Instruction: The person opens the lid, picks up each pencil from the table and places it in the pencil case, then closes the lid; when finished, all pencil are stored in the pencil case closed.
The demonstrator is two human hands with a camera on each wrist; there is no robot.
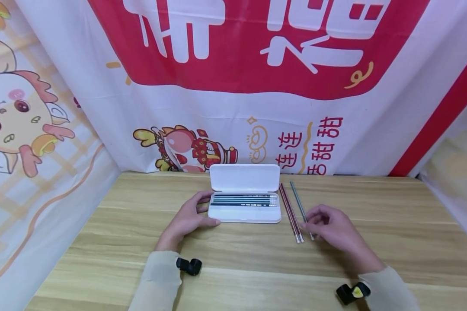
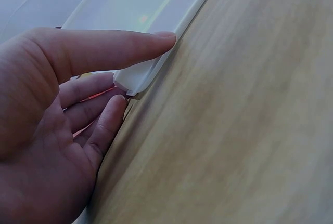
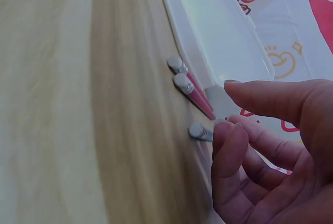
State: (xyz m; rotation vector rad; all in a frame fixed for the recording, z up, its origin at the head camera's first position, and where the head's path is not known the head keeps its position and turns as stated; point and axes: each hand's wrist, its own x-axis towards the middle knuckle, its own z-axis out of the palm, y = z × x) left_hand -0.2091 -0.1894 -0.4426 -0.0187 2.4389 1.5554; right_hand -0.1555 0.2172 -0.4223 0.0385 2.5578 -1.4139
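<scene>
A white pencil case point(image 1: 244, 215) lies on the table, its lid point(image 1: 245, 178) raised at the back. Several dark green pencils point(image 1: 241, 200) lie side by side in it. My left hand point(image 1: 188, 218) holds the case's left end, thumb point(image 2: 119, 50) along the front side and fingers round the end. Two red pencils point(image 1: 289, 211) lie right of the case, eraser ends toward me. Beside them lies a single green pencil point(image 1: 298, 201). My right hand point(image 1: 328, 226) is over its eraser end, fingers bent, with a gap between thumb point(image 3: 270, 96) and fingertips.
The wood-grain table point(image 1: 237, 268) runs back to a printed cloth point(image 1: 233, 125) hanging close behind the lid. Another printed cloth point(image 1: 35, 194) hangs along the left side. Small black devices point(image 1: 190, 266) are worn at both wrists.
</scene>
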